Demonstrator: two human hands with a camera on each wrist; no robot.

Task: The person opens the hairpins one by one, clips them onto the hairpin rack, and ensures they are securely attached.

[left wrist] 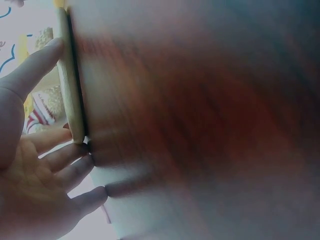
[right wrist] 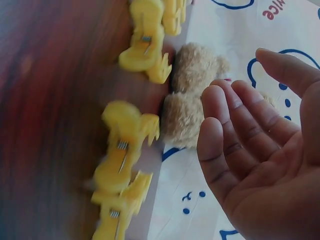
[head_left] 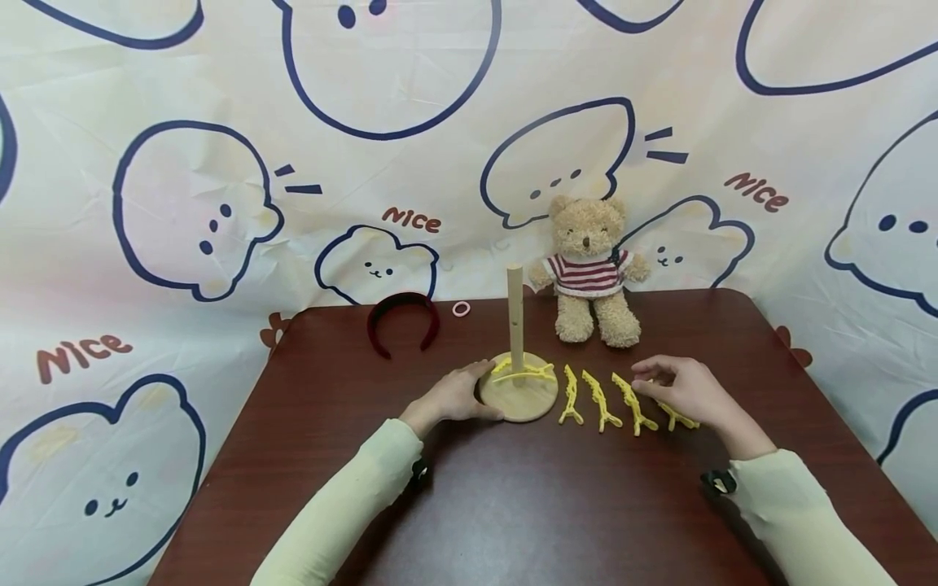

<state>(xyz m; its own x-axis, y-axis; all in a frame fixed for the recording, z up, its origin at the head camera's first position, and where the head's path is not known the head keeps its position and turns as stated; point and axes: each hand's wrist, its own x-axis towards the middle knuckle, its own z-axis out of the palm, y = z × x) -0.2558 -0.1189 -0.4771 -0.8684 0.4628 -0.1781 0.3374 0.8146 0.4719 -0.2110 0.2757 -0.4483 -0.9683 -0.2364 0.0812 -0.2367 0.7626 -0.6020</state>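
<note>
Pale cloth [head_left: 454, 179] printed with cartoon animals backs a brown desk [head_left: 528, 496]. Towards its far edge, the left hand [head_left: 460, 392] grips the wooden stand [head_left: 516, 346] by its round base — the left wrist view shows the thumb on the rim. Beside it, towards the desk's right edge, lie four yellow clips [head_left: 600, 400], long axes running far to near, forked ends towards the near edge. Over the rightmost, the right hand's [head_left: 685, 391] grip is wide — only the right wrist view shows the clips' springs [right wrist: 122, 145].

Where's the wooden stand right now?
In the head view, the wooden stand is near the middle of the table, with the left hand at its left edge and a row of yellow clips just to its right.
</note>
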